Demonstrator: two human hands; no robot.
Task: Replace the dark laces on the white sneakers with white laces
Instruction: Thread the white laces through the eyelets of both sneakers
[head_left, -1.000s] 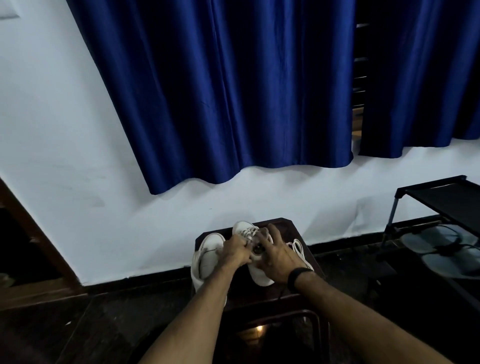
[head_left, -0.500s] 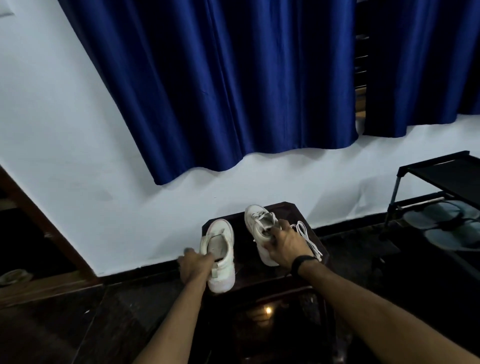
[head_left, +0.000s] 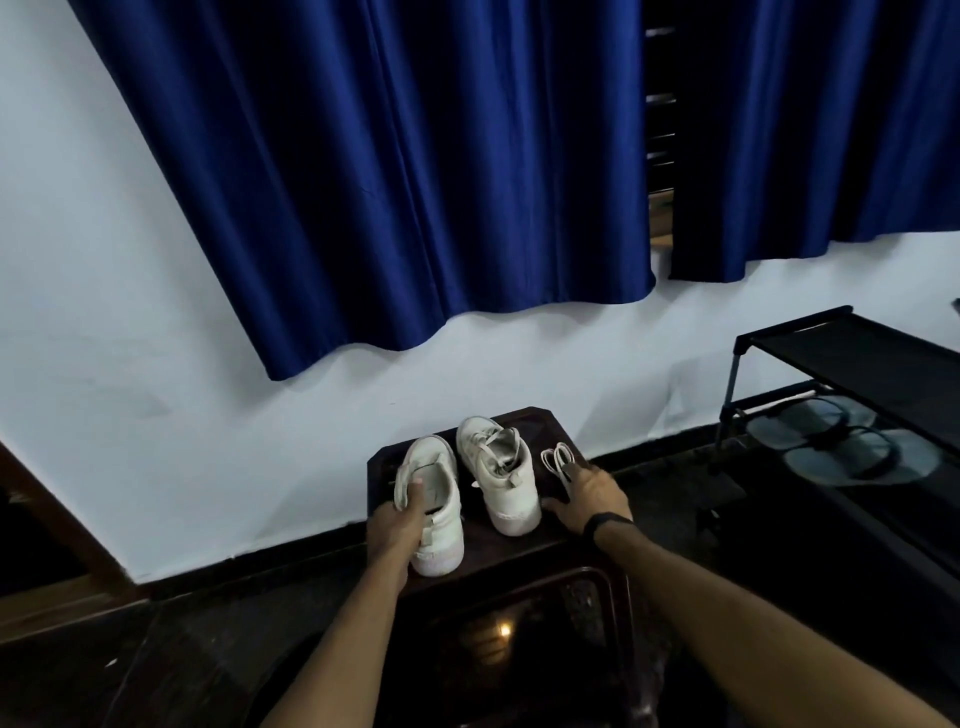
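Shifted off right white canvas sneaker (head_left: 496, 475): right hand (head_left: 587, 496) now spread flat, fingertips touching coiled white laces (head_left: 557, 460) far-right on dark wooden stool (head_left: 540, 558). Left hand (head_left: 397, 525) clamped on left white sneaker (head_left: 431, 506). Risk: loose coil nudged off stool edge.

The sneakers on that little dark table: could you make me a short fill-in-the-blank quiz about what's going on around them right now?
1. The left hand grips the left sneaker near its ____ end.
2. The bundle of white laces lies to the ____ of the right sneaker.
3. The right hand wears a dark band on its ____.
4. Both sneakers stand on a dark ____.

Missing words: heel; right; wrist; table
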